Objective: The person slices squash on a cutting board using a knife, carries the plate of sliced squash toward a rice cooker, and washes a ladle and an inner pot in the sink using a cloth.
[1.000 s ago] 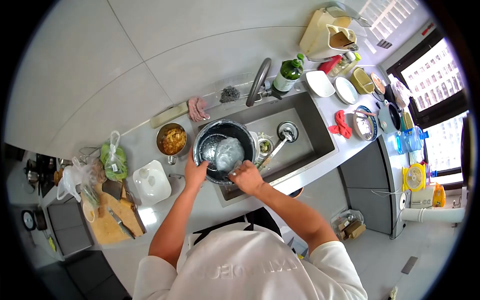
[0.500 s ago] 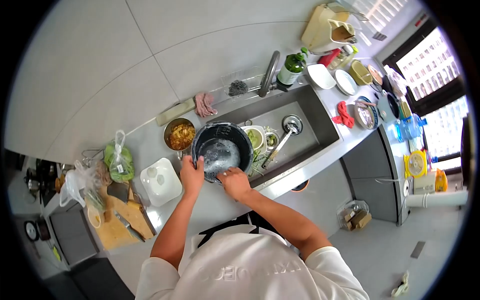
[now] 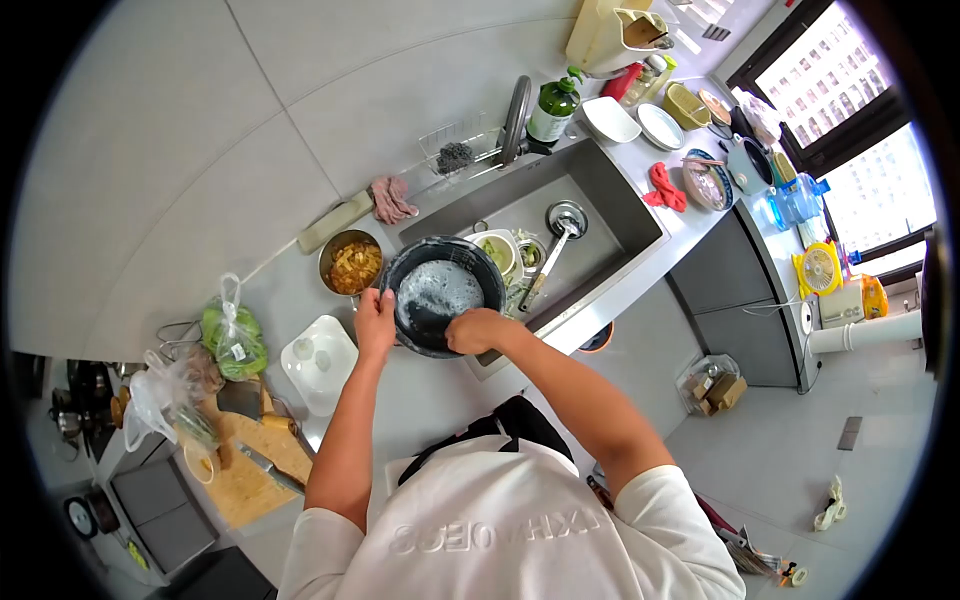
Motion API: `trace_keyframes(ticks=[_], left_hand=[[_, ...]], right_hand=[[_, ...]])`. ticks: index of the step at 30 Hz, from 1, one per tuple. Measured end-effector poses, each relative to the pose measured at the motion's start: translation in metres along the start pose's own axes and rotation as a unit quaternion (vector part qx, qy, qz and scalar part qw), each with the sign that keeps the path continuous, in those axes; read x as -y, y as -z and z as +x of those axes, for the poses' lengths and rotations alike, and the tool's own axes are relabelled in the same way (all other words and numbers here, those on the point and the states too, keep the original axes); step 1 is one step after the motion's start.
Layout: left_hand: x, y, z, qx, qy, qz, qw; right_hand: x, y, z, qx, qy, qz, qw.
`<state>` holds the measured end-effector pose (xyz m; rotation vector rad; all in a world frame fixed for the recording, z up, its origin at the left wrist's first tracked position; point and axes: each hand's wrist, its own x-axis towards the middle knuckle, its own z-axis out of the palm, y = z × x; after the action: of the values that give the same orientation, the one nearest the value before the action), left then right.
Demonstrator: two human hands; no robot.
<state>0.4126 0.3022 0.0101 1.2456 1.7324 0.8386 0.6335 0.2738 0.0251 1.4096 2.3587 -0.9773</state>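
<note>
A black inner pot (image 3: 398,262) with white suds inside is tipped toward me over the near left edge of the sink. On its left rim my left hand (image 3: 375,325) is closed, thumb uppermost. My right hand (image 3: 477,331) reaches over the near right rim, its curled fingers against the inside wall; whatever they may hold is hidden. Just beyond the pot, a white bowl (image 3: 508,246) with green scraps sits in the sink beside a strainer with more scraps. A ladle-like utensil (image 3: 548,262) with a round metal head lies to their right.
Left of the pot are a metal pan of cooked food (image 3: 352,265) and a white dish (image 3: 320,365). A knife (image 3: 268,468) lies on the cutting board (image 3: 245,505). Behind the sink (image 3: 615,250) stand the faucet (image 3: 515,120) and a green pump bottle (image 3: 553,108).
The pot has tilted further, its mouth turning more toward me. My right hand has moved from the near rim up and right, fingers now deeper inside. The whole view has shifted slightly.
</note>
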Motion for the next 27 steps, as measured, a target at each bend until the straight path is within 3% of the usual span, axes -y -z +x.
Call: trace_keyframes(ticks=[2, 5, 7, 9, 10, 12, 13, 15, 17, 19, 20, 21, 23, 24, 25, 26, 27], left_hand=[[-0.003, 0.001, -0.012, 0.016, 0.023, -0.007, 1.0], [-0.001, 0.013, -0.025, 0.065, 0.053, 0.023, 0.996], [-0.002, 0.016, -0.035, 0.111, 0.096, -0.081, 0.986], [-0.009, 0.017, -0.042, 0.113, 0.107, -0.111, 0.981], [-0.01, 0.017, -0.043, 0.118, 0.125, -0.134, 0.976], [-0.007, 0.016, -0.043, 0.124, 0.137, -0.161, 0.969], [-0.004, 0.017, -0.043, 0.119, 0.138, -0.162, 0.97], [-0.01, 0.018, -0.045, 0.13, 0.13, -0.137, 0.973], [-0.014, 0.017, -0.049, 0.132, 0.143, -0.154, 0.969], [-0.017, 0.018, -0.05, 0.134, 0.153, -0.167, 0.965], [-0.018, 0.02, -0.051, 0.142, 0.163, -0.16, 0.963], [-0.019, 0.021, -0.051, 0.149, 0.173, -0.154, 0.961], [-0.019, 0.022, -0.049, 0.147, 0.173, -0.156, 0.961], [-0.015, 0.023, -0.047, 0.145, 0.175, -0.148, 0.962], [-0.011, 0.023, -0.046, 0.146, 0.176, -0.14, 0.963], [-0.011, 0.023, -0.047, 0.149, 0.176, -0.139, 0.963], [-0.012, 0.024, -0.046, 0.15, 0.178, -0.146, 0.961]], right_hand=[[0.003, -0.009, 0.02, 0.02, 0.053, 0.059, 0.997], [0.018, -0.013, 0.045, -0.007, 0.017, 0.245, 0.969], [0.014, -0.06, 0.093, -0.13, -0.018, 0.55, 0.825], [0.035, -0.051, 0.088, -0.235, -0.064, 0.603, 0.76], [0.038, -0.045, 0.08, -0.231, -0.058, 0.602, 0.762], [0.03, -0.04, 0.071, -0.153, 0.002, 0.307, 0.939], [0.023, -0.036, 0.067, -0.151, 0.005, 0.306, 0.94], [0.002, -0.026, 0.063, 0.038, 0.12, 0.186, 0.975], [-0.003, -0.023, 0.063, 0.056, 0.131, 0.203, 0.969], [0.005, -0.033, 0.084, -0.032, 0.079, 0.292, 0.953], [0.016, -0.041, 0.092, -0.151, 0.039, 0.394, 0.906], [0.029, -0.042, 0.109, -0.261, -0.015, 0.508, 0.821], [0.032, -0.035, 0.127, -0.231, -0.097, 0.701, 0.668], [0.028, -0.033, 0.121, -0.229, -0.1, 0.702, 0.667], [0.017, -0.033, 0.109, -0.174, -0.001, 0.494, 0.852], [0.008, -0.028, 0.096, -0.104, 0.098, 0.241, 0.96], [0.002, -0.022, 0.082, -0.107, 0.096, 0.24, 0.96]])
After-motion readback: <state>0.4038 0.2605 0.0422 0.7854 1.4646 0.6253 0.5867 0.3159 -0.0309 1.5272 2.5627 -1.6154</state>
